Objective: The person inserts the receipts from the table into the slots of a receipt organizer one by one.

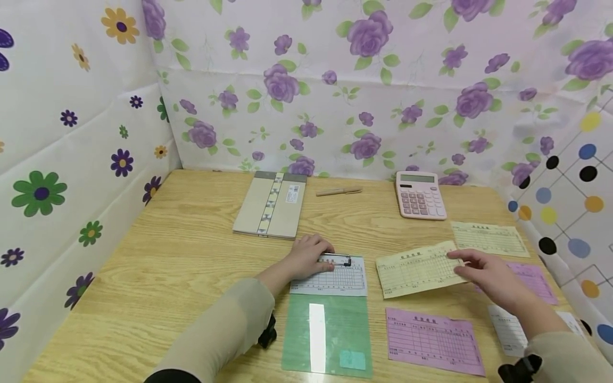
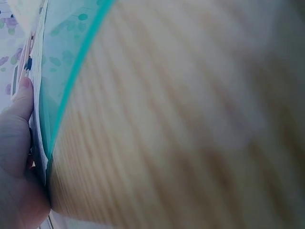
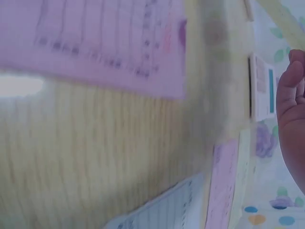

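Observation:
A green translucent clipboard (image 1: 293,335) lies on the table with a white printed form (image 1: 345,284) at its top. My left hand (image 1: 306,258) grips the clipboard at its metal clip (image 1: 341,259), thumb across the form; some fingers are hidden. In the left wrist view, the thumb (image 2: 21,102) lies along the clipboard's paper side. My right hand (image 1: 493,276) pinches a yellow printed form (image 1: 416,268) by its right end, to the right of the clipboard. In the right wrist view the hand (image 3: 293,109) is partly cut off at the edge.
A pink form (image 1: 433,343) lies right of the clipboard. Another yellow form (image 1: 490,239), a second pink form (image 1: 533,282) and white forms (image 1: 507,330) lie farther right. At the back are a notebook (image 1: 249,205), a pen (image 1: 339,191) and a pink calculator (image 1: 420,196). Patterned cloth walls surround the table.

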Motion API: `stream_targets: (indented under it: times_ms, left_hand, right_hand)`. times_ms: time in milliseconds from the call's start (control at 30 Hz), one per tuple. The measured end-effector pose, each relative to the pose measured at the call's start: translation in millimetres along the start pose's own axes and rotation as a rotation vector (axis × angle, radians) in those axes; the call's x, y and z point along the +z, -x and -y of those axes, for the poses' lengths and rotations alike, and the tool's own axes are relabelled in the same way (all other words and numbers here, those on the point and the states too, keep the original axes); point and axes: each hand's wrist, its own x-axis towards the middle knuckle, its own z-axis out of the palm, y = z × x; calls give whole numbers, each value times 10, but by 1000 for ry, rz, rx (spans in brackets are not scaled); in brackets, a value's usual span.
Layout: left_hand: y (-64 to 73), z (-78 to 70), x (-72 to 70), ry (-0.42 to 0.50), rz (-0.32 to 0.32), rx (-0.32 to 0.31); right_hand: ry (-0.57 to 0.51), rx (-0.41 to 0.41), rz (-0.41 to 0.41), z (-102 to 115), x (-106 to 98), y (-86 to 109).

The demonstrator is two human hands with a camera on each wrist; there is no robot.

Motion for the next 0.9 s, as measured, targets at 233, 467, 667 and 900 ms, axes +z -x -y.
stream_targets:
  times_ms: [233, 467, 667, 900]
  left_hand:
    - [6, -3, -5, 0, -1, 4]
    - [6, -18, -29, 8, 0, 1]
    - [-3, -14, -21, 2, 12, -9]
    - [-15, 0, -3, -6, 6, -7]
  right_hand:
    - [-112, -37, 59, 167, 92, -25]
    - [-163, -56, 148, 239, 290, -124]
    - [-63, -90, 171, 358, 524, -237]
    - [-28, -163, 241, 520, 799, -363]
